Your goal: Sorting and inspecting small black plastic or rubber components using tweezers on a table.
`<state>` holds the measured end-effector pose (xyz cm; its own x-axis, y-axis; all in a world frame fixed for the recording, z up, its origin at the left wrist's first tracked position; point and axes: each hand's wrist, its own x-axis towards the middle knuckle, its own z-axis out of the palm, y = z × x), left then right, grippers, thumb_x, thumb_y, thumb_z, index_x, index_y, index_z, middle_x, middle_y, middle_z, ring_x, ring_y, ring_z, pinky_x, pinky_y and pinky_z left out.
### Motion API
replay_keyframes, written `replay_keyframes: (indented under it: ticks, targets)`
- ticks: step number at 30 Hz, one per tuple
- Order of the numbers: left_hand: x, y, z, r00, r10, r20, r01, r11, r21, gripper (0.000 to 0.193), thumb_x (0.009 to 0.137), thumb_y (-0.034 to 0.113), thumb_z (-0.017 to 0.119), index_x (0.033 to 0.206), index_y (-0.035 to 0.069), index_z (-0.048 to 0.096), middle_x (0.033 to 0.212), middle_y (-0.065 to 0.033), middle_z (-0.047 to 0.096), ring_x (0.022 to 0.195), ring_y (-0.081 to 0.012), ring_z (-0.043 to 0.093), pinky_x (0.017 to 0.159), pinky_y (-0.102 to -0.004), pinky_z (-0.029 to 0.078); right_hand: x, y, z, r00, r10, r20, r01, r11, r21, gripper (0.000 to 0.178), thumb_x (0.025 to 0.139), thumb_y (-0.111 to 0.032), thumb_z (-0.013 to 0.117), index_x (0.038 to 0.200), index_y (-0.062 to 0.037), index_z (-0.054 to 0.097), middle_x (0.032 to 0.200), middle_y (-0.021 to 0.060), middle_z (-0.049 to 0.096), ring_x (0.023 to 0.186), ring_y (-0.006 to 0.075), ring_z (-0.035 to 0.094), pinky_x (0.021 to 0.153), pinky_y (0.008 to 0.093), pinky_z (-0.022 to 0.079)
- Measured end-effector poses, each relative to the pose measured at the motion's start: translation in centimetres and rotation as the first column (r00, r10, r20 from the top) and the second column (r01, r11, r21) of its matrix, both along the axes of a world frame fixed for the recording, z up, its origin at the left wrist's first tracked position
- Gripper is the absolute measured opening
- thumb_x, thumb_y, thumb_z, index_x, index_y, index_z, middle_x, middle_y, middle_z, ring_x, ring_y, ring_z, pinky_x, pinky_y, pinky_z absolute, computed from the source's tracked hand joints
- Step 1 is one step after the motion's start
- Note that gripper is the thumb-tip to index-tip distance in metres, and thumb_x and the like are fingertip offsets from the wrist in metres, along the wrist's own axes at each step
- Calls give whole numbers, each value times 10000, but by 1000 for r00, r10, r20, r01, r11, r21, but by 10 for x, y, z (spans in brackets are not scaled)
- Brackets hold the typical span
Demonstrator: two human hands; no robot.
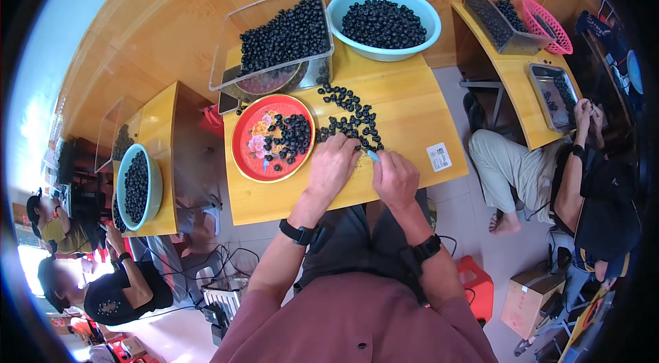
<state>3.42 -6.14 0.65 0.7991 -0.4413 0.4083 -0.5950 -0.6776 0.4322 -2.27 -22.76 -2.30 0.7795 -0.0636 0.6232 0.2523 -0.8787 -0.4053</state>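
On the wooden table point(412, 116), left hand point(334, 164) curled over loose dark berries point(350, 119) beside the red plate point(255, 150); right hand point(395, 178) pinching a small blue tool point(373, 154), perhaps.

Both hands, left hand point(334, 164) and right hand point(394, 178), rest by loose dark berries point(350, 119) on the wooden table point(412, 109).
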Motion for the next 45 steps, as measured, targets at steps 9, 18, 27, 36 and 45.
replay_keyframes:
  ticks: [9,18,27,36,45]
  targets:
    - [-10,6,-5,998,42,-50,-47,993,-105,182,891,99,791,1055,35,741,945,-127,689,835,-312,694,750,-398,569,0,0,-1,1000,9,0,-9,1000,0,77,924,-134,685,941,-59,674,747,91,594,661,308,632,594,436,502]
    - [-30,3,-18,941,112,-320,-239,889,-391,256,887,83,832,1118,11,747,932,-110,751,794,-178,732,700,-309,584,0,-1,-3,998,16,-69,-19,998,-53,78,924,-144,686,943,-70,672,749,92,599,655,309,636,590,441,504]
    - [-34,5,-39,860,11,-510,-352,736,-578,201,915,44,816,1096,4,737,970,-60,738,840,-96,716,722,-250,573,0,-2,-1,993,42,-106,-52,995,-87,76,914,-132,708,925,-72,662,751,82,605,669,293,646,599,429,511]
    - [-32,7,-46,917,-20,-398,-289,655,-698,211,922,0,792,1120,-4,720,1071,-87,699,874,-133,726,741,-266,581,0,0,2,993,59,-106,-68,995,-75,73,913,-127,709,922,-67,669,752,78,614,680,285,655,610,421,521]
    - [-34,9,-42,928,26,-373,-272,730,-627,238,881,-4,831,1092,14,722,1031,-73,689,827,-121,699,707,-255,563,-1,2,4,991,88,-98,-97,991,-91,77,903,-125,713,921,-67,666,750,77,611,688,278,658,614,418,522]
